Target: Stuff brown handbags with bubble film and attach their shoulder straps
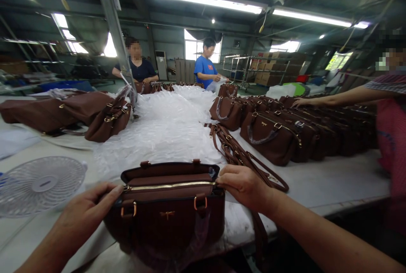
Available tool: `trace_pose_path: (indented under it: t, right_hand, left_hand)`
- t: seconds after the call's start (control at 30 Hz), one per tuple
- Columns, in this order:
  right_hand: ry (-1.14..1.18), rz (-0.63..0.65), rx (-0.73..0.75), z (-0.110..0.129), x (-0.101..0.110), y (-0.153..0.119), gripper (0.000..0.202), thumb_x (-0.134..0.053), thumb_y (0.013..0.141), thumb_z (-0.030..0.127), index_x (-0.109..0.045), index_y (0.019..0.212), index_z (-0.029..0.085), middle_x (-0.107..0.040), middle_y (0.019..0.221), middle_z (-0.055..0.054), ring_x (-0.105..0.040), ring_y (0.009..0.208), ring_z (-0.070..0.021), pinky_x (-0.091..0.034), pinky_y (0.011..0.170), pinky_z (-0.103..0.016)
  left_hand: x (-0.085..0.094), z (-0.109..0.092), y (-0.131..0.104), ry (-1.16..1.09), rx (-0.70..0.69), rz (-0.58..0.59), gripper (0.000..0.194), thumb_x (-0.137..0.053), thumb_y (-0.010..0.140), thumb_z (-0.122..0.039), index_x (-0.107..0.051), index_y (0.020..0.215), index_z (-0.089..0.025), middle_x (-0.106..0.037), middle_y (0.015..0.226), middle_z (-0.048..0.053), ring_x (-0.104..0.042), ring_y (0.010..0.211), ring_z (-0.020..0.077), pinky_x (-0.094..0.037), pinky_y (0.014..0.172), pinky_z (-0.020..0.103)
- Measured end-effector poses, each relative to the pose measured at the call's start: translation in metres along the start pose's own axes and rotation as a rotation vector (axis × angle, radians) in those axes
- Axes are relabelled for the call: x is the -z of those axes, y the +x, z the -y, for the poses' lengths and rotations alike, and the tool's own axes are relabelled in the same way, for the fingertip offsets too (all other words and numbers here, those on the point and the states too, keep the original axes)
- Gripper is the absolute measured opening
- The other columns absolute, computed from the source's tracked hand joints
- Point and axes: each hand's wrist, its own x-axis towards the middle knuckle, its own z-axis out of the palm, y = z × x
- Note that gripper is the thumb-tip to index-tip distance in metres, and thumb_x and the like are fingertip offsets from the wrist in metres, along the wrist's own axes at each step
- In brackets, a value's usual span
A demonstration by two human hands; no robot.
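A brown handbag (165, 218) stands upright at the table's front edge, its top facing me. Its gold zipper (171, 186) runs closed across the middle section, and a small gold dragonfly emblem (167, 214) sits on the front. My left hand (85, 209) grips the bag's top left corner, thumb and fingers together by the zipper's end. At the top right corner my right hand (244, 186) pinches the other end of the zipper. The bag's handle, wrapped in clear plastic, hangs down in front and is partly in shadow.
Clear plastic wrapping (158, 125) is heaped behind the bag. Brown straps (241, 154) lie to its right, before rows of brown handbags (269, 137). More bags (72, 112) and a white fan (44, 184) are left. A co-worker's arm (336, 95) reaches over the right rows; two people stand behind.
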Motion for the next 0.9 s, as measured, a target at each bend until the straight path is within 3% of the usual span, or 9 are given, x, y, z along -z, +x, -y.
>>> trace_pose_path:
  t: [0.1,0.33,0.43,0.53,0.67,0.8,0.9]
  right_hand:
    - [0.063,-0.01,0.006,-0.004,-0.003,-0.003,0.015,-0.058,0.099,0.016,-0.073,0.099,0.017,-0.068,0.092,-0.007,-0.064,0.083,-0.0167,-0.052,0.075,-0.028]
    - [-0.204,0.17,-0.017,0.004,0.005,0.005,0.016,-0.061,0.093,0.016,-0.076,0.098,0.021,-0.064,0.125,-0.011,-0.059,0.111,-0.0269,-0.049,0.098,-0.045]
    - [-0.384,0.288,-0.025,0.01,0.006,0.009,0.017,-0.064,0.085,0.01,-0.074,0.094,0.02,-0.049,0.152,-0.011,-0.043,0.137,-0.0372,-0.037,0.112,-0.058]
    - [-0.42,0.374,-0.062,0.01,0.002,0.014,0.023,-0.061,0.083,0.007,-0.074,0.097,0.02,-0.035,0.164,-0.008,-0.024,0.151,-0.0405,-0.029,0.117,-0.064]
    - [-0.346,0.434,-0.134,0.004,-0.001,0.017,0.013,-0.063,0.093,0.025,-0.076,0.092,0.025,-0.025,0.169,-0.001,-0.012,0.155,-0.0449,-0.027,0.115,-0.075]
    - [-0.274,0.319,-0.095,-0.005,-0.006,0.008,0.014,-0.064,0.093,0.025,-0.077,0.09,0.025,-0.028,0.168,-0.005,-0.026,0.152,-0.0433,-0.035,0.116,-0.07]
    - [-0.158,0.068,-0.119,-0.011,-0.022,-0.012,0.023,-0.06,0.096,0.026,-0.073,0.115,0.027,-0.039,0.162,-0.01,-0.042,0.146,-0.0361,-0.043,0.115,-0.058]
  left_hand:
    - [-0.002,0.012,0.002,-0.068,0.043,0.123,0.054,-0.055,0.083,-0.073,-0.072,0.095,-0.023,-0.075,0.084,-0.003,-0.066,0.091,0.0248,-0.046,0.083,0.027]
    - [0.0,0.014,0.003,-0.033,-0.029,0.1,0.05,-0.054,0.085,-0.07,-0.072,0.086,-0.023,-0.073,0.078,-0.002,-0.066,0.082,0.0234,-0.047,0.075,0.027]
    - [-0.001,0.009,0.001,-0.059,-0.092,0.015,0.048,-0.053,0.086,-0.066,-0.072,0.079,-0.023,-0.072,0.073,-0.001,-0.065,0.075,0.0215,-0.047,0.07,0.026]
    - [-0.002,0.003,-0.002,-0.086,-0.131,-0.017,0.046,-0.051,0.088,-0.061,-0.07,0.075,-0.021,-0.069,0.07,-0.001,-0.064,0.072,0.0203,-0.047,0.068,0.026]
    - [0.001,-0.005,-0.011,-0.115,-0.131,-0.031,0.043,-0.05,0.09,-0.055,-0.066,0.072,-0.02,-0.066,0.07,0.0,-0.062,0.073,0.0201,-0.046,0.068,0.027]
    - [0.003,-0.006,-0.02,-0.156,-0.149,-0.06,0.042,-0.047,0.094,-0.052,-0.065,0.074,-0.02,-0.064,0.071,0.0,-0.061,0.073,0.0199,-0.046,0.069,0.028]
    - [0.004,0.003,-0.024,-0.199,-0.119,-0.067,0.043,-0.047,0.094,-0.056,-0.069,0.084,-0.02,-0.07,0.079,0.001,-0.065,0.081,0.022,-0.05,0.076,0.03]
